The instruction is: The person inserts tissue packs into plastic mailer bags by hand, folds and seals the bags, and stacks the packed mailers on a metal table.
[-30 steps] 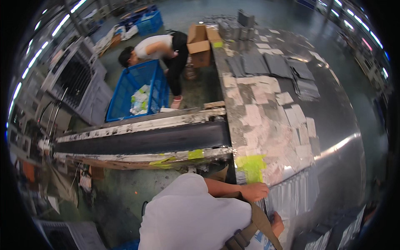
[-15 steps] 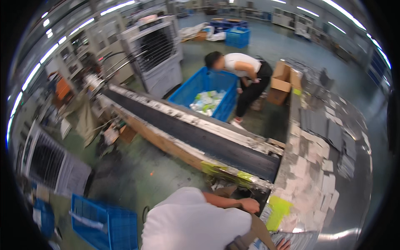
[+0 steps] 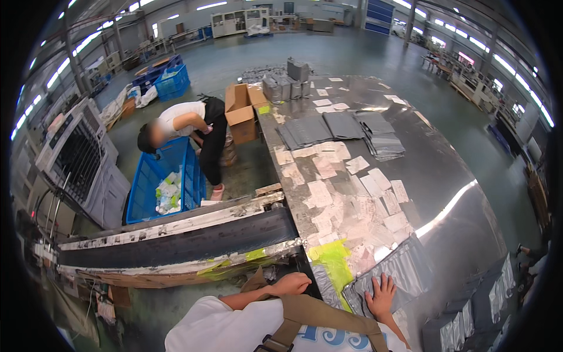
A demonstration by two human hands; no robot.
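Observation:
My left hand (image 3: pixel 292 283) is closed in a loose fist by the end of the conveyor belt, next to the near corner of the metal table (image 3: pixel 446 176). Nothing shows in its fingers. Flat on a stack of grey plastic mailing bags (image 3: pixel 404 271) lies my right hand (image 3: pixel 382 295), fingers spread. Bright yellow-green tape (image 3: pixel 332 261) covers the table edge between the two hands. Many torn paper labels (image 3: pixel 334 205) are stuck to the table beyond the bags. Further back rest more flat grey bags (image 3: pixel 343 127).
A dark conveyor belt (image 3: pixel 193 239) runs off to the left. Behind it a co-worker (image 3: pixel 187 120) bends over a blue crate (image 3: pixel 136 186) of small packs. An open cardboard box (image 3: pixel 240 114) stands beside the table. Bundled grey bags (image 3: pixel 457 328) sit at lower right.
My view has swung to the right, bringing more of the table into sight. My right hand, partly cut off before, now shows fully on the bags. The left remains a fist.

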